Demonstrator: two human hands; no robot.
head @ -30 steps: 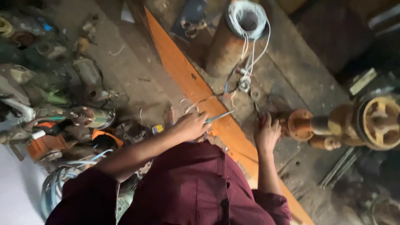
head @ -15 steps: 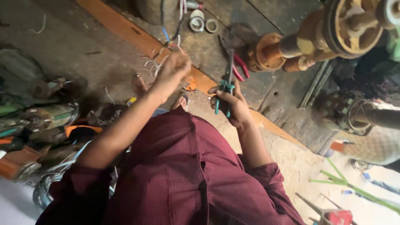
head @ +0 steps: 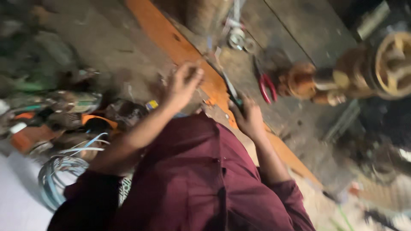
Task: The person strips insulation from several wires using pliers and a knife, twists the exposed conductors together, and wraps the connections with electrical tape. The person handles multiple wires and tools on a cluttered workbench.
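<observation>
We see our right hand [head: 249,117] clenched around the green handles of a slim hand tool [head: 231,90], its grip closed on the lower end. The tool is long and narrow, with a pale metal shaft that runs up and to the left from the fist, across the edge of the orange plank [head: 171,40]; motion blur hides its tip. Our left hand [head: 183,85] hovers over the same plank with the fingers loosely curled; whether its grip holds any wire we cannot tell. Just right of the tool, red-handled pliers [head: 265,83] lie on the dark wooden floor [head: 299,25]. Further right sits a rusty orange pump body [head: 342,79] with a round flange. Near the top, a small metal ring [head: 236,38] lies beside a cylinder [head: 203,15]. On the left we see a coil of pale cable [head: 55,179] near our maroon sleeve [head: 85,201], among blurred clutter.
</observation>
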